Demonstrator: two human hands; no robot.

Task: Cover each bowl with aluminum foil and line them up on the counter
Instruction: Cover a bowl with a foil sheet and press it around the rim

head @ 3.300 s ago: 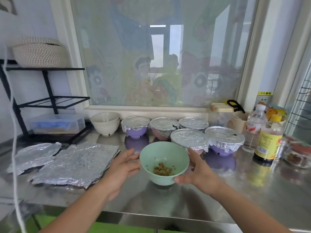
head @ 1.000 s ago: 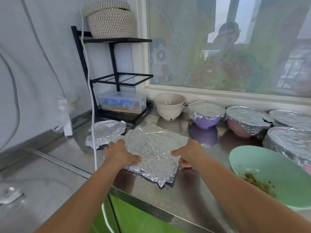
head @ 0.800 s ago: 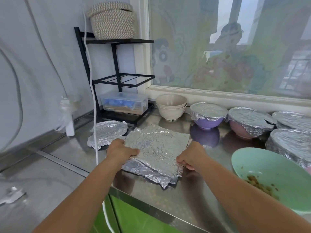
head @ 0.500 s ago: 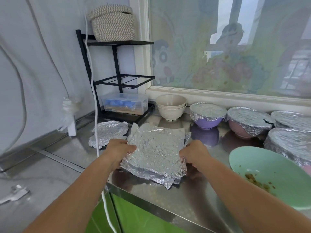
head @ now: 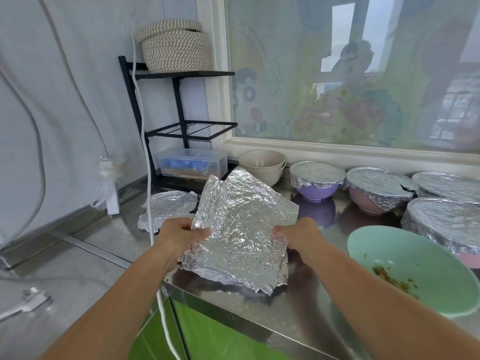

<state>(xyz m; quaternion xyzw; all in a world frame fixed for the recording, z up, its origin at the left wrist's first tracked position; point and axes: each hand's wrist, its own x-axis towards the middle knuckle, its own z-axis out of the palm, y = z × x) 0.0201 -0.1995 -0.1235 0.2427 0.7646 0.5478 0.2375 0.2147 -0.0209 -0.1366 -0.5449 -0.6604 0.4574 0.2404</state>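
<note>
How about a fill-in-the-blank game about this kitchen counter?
1. The left hand and right hand both grip a crinkled ____ sheet.
2. The uncovered bowl holding food is ____.
3. The woven basket sits on the ____ shelf of the black rack.
Missing words: foil, green, top.

Left of uncovered bowl (head: 415, 268) lies foil stack (head: 233, 266), seemingly four covered bowls (head: 317, 175) behind.

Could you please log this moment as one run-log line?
step: top foil sheet held tilted above stack | left grip: pinches left edge | right grip: pinches right edge | green bowl: uncovered
</note>
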